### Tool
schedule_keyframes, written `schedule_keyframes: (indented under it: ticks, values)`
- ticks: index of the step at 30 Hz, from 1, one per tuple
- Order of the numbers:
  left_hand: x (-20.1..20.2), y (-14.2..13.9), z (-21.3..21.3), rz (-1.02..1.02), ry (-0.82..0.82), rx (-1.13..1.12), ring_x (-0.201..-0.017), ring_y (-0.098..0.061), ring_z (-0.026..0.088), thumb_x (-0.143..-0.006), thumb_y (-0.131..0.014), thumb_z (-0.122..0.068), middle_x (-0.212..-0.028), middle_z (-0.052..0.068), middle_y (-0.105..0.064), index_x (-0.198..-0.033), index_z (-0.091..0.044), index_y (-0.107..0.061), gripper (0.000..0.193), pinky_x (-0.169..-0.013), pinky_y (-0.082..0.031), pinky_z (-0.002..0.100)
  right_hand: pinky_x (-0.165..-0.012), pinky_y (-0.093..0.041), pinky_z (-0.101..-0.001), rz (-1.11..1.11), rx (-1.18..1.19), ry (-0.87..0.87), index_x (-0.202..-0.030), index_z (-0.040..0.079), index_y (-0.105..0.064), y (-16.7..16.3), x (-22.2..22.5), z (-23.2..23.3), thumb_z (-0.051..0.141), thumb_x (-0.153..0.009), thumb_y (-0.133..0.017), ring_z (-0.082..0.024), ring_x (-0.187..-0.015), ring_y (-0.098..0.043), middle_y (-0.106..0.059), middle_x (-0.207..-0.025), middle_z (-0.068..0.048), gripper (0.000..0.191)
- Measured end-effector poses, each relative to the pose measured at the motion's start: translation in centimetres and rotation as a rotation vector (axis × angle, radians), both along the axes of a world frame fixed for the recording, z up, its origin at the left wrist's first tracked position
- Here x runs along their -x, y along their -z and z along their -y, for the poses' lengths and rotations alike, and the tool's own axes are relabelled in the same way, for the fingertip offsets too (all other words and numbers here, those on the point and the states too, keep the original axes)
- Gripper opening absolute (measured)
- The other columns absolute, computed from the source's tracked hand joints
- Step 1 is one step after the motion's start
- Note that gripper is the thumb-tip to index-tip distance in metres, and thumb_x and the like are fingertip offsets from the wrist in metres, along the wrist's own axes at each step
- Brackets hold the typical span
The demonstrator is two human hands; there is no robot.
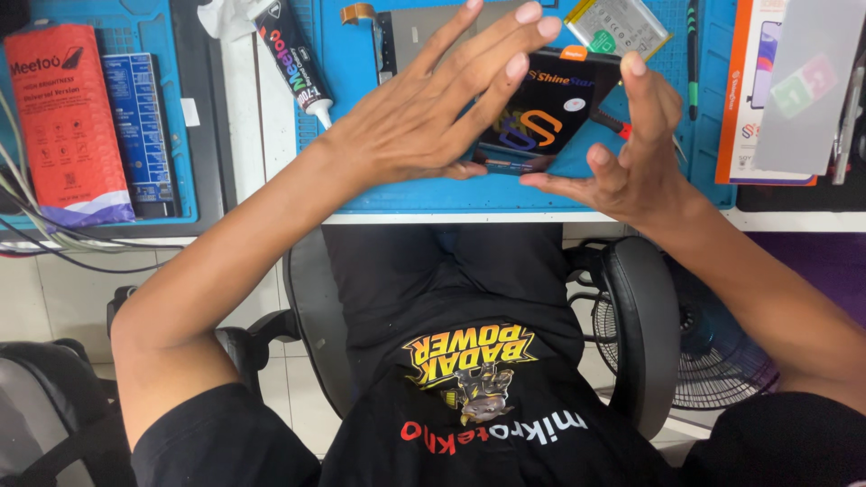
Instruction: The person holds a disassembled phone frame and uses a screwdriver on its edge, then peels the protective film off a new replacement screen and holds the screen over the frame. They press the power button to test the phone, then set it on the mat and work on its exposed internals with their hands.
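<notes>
Blue mat [541,194] covers the surface, cluttered all round. The black box [550,108] lies flat near its front edge, pinched at its near edge between your left hand [424,117] and right hand [640,153], fingers splayed wide, only thumbs and fingertips touching. Light contact: it could slip and knock the battery [618,25] or glue tube [293,59] nearby.
</notes>
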State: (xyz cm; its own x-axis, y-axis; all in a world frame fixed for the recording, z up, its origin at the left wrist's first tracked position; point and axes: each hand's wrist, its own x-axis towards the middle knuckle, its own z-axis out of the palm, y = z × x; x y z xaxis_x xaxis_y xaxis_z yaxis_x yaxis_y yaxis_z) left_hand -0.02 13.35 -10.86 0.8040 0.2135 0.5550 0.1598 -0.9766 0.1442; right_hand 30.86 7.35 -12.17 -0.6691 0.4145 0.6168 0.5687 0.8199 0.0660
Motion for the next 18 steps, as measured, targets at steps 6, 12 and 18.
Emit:
schedule_keyframes:
  ticks: [6,12,18]
  values:
    - [-0.6,0.4,-0.1,0.009,-0.020,0.043,-0.158,-0.019,0.046,-0.059,-0.097,-0.042,-0.167,0.027,-0.009,-0.163,-0.001,0.006,0.151,-0.131,-0.015,0.061,-0.111,-0.042,-0.0586,-0.043,-0.028,0.086,-0.169,0.030,0.003,0.8,1.3,0.0,0.067,-0.089,-0.089,-0.043,-0.146,-0.035,-0.009,-0.166,-0.028,0.128]
    - [-0.7,-0.1,0.1,0.009,-0.051,0.041,-0.157,-0.021,0.045,-0.060,-0.098,-0.044,-0.166,0.026,-0.011,-0.162,-0.001,0.002,0.149,-0.131,-0.015,0.062,-0.110,-0.042,-0.0564,-0.061,0.002,0.090,-0.169,0.028,0.003,0.9,1.8,-0.3,0.064,-0.088,-0.087,-0.045,-0.143,-0.034,-0.008,-0.165,-0.028,0.127]
    - [0.0,-0.5,-0.2,-0.035,-0.039,0.038,-0.157,-0.020,0.045,-0.061,-0.100,-0.045,-0.167,0.025,-0.012,-0.162,-0.003,0.004,0.151,-0.132,-0.014,0.061,-0.110,-0.043,-0.0580,-0.021,0.051,0.038,-0.166,0.027,-0.001,-0.2,0.4,-0.2,0.057,-0.087,-0.092,-0.043,-0.141,-0.038,-0.015,-0.161,-0.027,0.124]
